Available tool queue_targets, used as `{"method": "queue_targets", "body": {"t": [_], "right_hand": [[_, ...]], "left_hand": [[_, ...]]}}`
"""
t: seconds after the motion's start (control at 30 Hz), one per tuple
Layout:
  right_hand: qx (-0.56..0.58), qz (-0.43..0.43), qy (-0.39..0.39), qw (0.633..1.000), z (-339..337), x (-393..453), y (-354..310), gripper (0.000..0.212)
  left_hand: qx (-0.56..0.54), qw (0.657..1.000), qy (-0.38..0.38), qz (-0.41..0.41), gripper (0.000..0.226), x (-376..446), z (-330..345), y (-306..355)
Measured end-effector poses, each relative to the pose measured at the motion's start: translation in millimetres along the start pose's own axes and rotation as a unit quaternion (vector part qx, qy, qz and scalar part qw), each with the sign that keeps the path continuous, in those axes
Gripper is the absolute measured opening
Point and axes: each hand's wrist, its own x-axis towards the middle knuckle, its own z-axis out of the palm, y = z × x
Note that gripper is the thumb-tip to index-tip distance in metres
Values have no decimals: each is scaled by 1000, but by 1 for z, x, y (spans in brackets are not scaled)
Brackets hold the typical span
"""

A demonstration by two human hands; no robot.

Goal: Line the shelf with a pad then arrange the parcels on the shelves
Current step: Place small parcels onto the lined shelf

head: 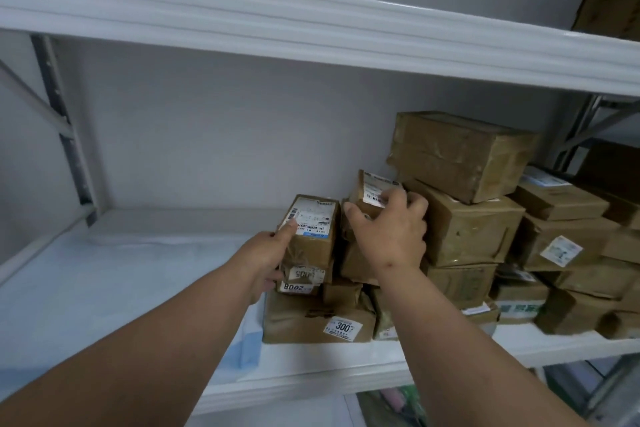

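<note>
On the padded shelf (346, 381), left hand (268, 258) and right hand (389, 230) each grip a stacked parcel (311, 229).

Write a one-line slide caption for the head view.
Both hands, left and right, steady stacked parcels on the padded shelf.

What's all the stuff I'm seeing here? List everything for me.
Parcels: more than a dozen, brown, stacked on the right half of the middle shelf.
Labels: several, white, stuck on parcels.
Pad: one, pale blue-white, lining the middle shelf's left part.
Shelf: white, with another shelf board above.
Uprights: grey metal, at the shelf's back corners.
Wall: grey, behind.
Left hand: holds an upright labelled parcel.
Right hand: grips a small labelled parcel.
</note>
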Motion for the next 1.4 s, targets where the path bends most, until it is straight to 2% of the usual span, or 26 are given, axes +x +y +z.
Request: {"method": "queue_targets", "body": {"t": [0.17,0.27,0.37,0.43,0.53,0.7,0.77,0.87,1.0,1.13,1.23,1.27,1.3,1.4], "right_hand": [[102,-14,26,994,-1,1,5,46],[194,-21,45,980,-2,-2,4,41],[314,2,21,949,-7,-4,-7,48],[417,50,-32,907,-9,-6,-16,51],[549,141,-122,815,-4,-11,-30,36],[651,197,-230,696,16,-21,-56,37],[657,213,-256,677,28,-28,-66,37],[618,195,-288,705,56,-44,-84,36],[521,156,-299,784,105,-69,-116,32],[439,94,-311,838,162,-96,-146,36],[382,54,-299,872,201,-115,-167,11],[362,43,-296,883,212,-122,-173,9],[335,30,-293,895,228,-128,-179,16],[257,-3,-286,923,261,-143,-188,61]], "left_hand": [[-121,992,26,-15,35,8,-9,-8],[-241,970,8,-39,31,9,-23,-13],[-333,941,-26,-47,34,5,-37,-18],[-374,924,-56,-50,42,1,-45,-21],[-421,902,-82,-49,47,-4,-55,-23],[-488,871,-59,-5,43,-16,-86,-27],[-502,864,-22,26,39,-18,-105,-33],[-474,876,73,54,29,-19,-137,-41],[-387,903,183,33,15,-4,-190,-61],[-316,919,235,-4,10,22,-251,-87],[-254,933,253,-14,11,43,-296,-101],[-235,938,255,-18,11,48,-309,-104],[-214,943,255,-22,11,54,-324,-108],[-137,953,270,-24,12,68,-353,-115]]}}
